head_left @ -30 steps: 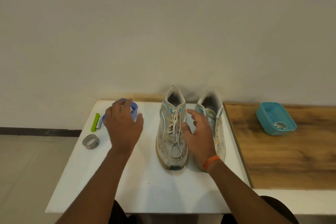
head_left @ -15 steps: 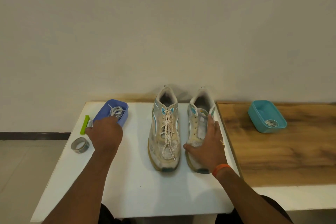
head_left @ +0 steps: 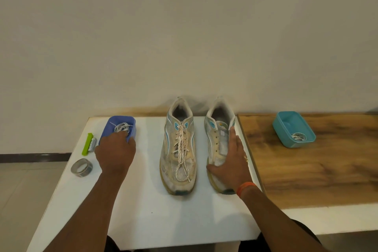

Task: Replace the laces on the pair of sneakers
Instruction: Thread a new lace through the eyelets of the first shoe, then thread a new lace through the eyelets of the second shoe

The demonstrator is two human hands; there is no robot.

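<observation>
Two worn white-and-teal sneakers stand side by side on the white table [head_left: 143, 210], toes towards me. The left sneaker [head_left: 170, 149] is laced with a speckled lace. The right sneaker [head_left: 215, 139] has bare eyelets. My right hand [head_left: 233, 161] rests on its forefoot, fingers straight along its right side and thumb at the toe. My left hand [head_left: 115, 153] reaches into the blue tray [head_left: 134, 129], fingers curled down onto a coiled white lace [head_left: 120, 127]; the fingertips are hidden.
A green brush [head_left: 88, 143] and a roll of grey tape [head_left: 81, 167] lie left of the blue tray near the table's left edge. On the wooden top [head_left: 306, 170] to the right stands a teal tray [head_left: 286, 129] holding a coiled lace [head_left: 298, 136].
My left hand has dropped from above the blue tray into it, onto the lace. My right hand moved from between the sneakers onto the right sneaker.
</observation>
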